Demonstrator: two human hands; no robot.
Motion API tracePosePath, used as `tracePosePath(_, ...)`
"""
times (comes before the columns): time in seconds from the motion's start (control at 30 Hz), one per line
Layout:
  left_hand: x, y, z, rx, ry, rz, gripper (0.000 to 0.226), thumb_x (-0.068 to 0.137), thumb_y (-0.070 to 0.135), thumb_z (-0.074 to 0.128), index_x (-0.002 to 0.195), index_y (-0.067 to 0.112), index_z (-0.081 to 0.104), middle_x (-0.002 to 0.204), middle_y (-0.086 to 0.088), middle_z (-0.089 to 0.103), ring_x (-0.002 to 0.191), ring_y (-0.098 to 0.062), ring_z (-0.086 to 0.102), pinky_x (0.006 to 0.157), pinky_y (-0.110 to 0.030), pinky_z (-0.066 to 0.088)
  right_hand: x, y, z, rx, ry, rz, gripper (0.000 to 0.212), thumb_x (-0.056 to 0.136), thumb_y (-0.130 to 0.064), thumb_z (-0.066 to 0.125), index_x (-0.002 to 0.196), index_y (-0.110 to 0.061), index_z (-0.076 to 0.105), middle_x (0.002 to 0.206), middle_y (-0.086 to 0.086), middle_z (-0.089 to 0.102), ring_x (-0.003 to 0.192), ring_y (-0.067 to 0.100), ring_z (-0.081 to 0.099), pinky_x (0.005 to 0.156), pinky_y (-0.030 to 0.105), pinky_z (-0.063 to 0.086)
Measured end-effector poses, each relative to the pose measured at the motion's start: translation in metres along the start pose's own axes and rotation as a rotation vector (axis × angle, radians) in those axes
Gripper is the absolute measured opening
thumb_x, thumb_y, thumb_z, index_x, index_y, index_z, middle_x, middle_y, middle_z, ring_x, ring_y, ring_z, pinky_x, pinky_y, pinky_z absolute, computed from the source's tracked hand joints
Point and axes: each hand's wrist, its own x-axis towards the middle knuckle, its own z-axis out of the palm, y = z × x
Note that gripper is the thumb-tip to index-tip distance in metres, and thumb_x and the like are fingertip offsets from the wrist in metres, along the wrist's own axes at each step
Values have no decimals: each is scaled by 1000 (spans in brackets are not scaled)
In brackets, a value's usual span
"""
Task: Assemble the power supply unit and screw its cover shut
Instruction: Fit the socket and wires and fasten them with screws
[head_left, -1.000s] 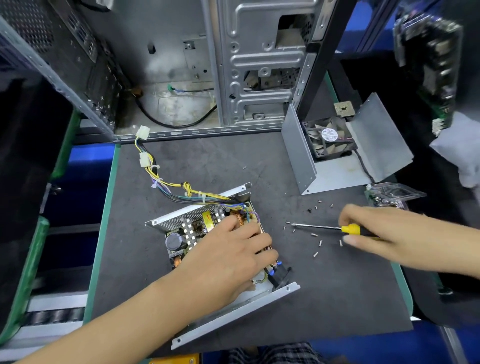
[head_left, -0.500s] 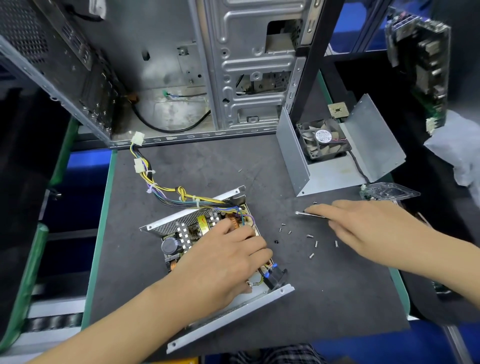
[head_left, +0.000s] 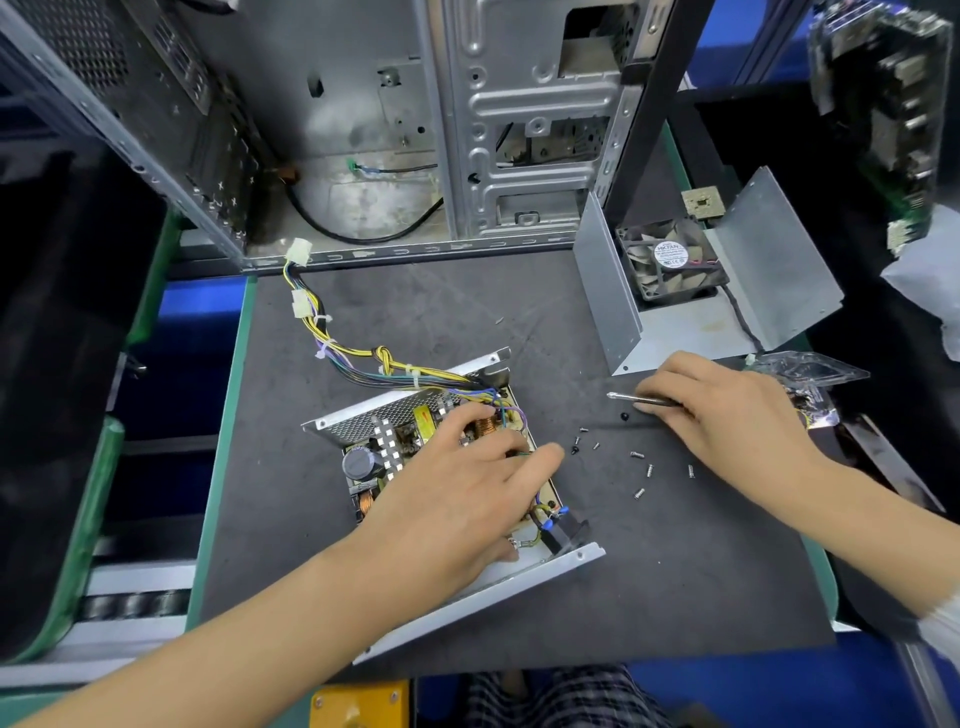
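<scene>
Far left: green-edged bench rail (head_left: 228, 415), dark mat (head_left: 649, 582) covering the work surface. Back left to centre: open PC case (head_left: 467, 130) standing at the mat's rear edge, black cable looped inside. Yellow/black wire harness (head_left: 332, 338) running from white connectors near the case down into the power supply unit (head_left: 374, 431).

Centre-left: PSU open on the mat, tilted, perforated wall facing left-rear, board with capacitor and copper coil exposed. Left hand (head_left: 457, 499) resting palm-down on the board, fingers spread and nearly straight, pressing on components, not wrapped round anything. Mains socket with blue connectors at the unit's near-right corner.

Centre-right: loose screws (head_left: 641, 470) scattered on the mat between the two hands, a couple of black ones just beside the PSU.

Right: right hand (head_left: 727, 410) lying over the screwdriver (head_left: 631, 398), fingers curled round the shaft, metal tip poking out leftwards, tool flat on the mat. Handle hidden under the hand.

Rear right: PSU cover (head_left: 613, 301), bent sheet metal, standing open behind the right hand, fan (head_left: 670, 260) inside it. Clear plastic tray (head_left: 810, 371) just right of the hand.
</scene>
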Motion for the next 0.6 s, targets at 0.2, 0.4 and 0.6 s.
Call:
tracePosePath(0.2,0,2,0,34,21,-30,74,63,57,81,118,17,54,102,7,67,114,-18,51,102,-36,25,-7,-27,-20,276,59,-184,4,81,-14,74,84,-16,73,81,-5,63,55,15,57,49,26,48)
tracePosePath(0.4,0,3,1,47,74,-29,62,70,49,78,118,16,58,112,5,61,117,-19,47,102,-36,28,4,-67,-16,546,-529,-48,40,65,-65,68,70,-25,63,65,-13,58,59,4,48,55,19,38)
tracePosePath(0.6,-2,2,-3,-21,112,-96,68,59,52,83,106,11,56,105,-5,54,101,-27,52,91,-36,34,7,-78,-2,533,-578,116,21,62,-34,67,59,-24,48,51,-7,46,51,8,35,50,25,32)
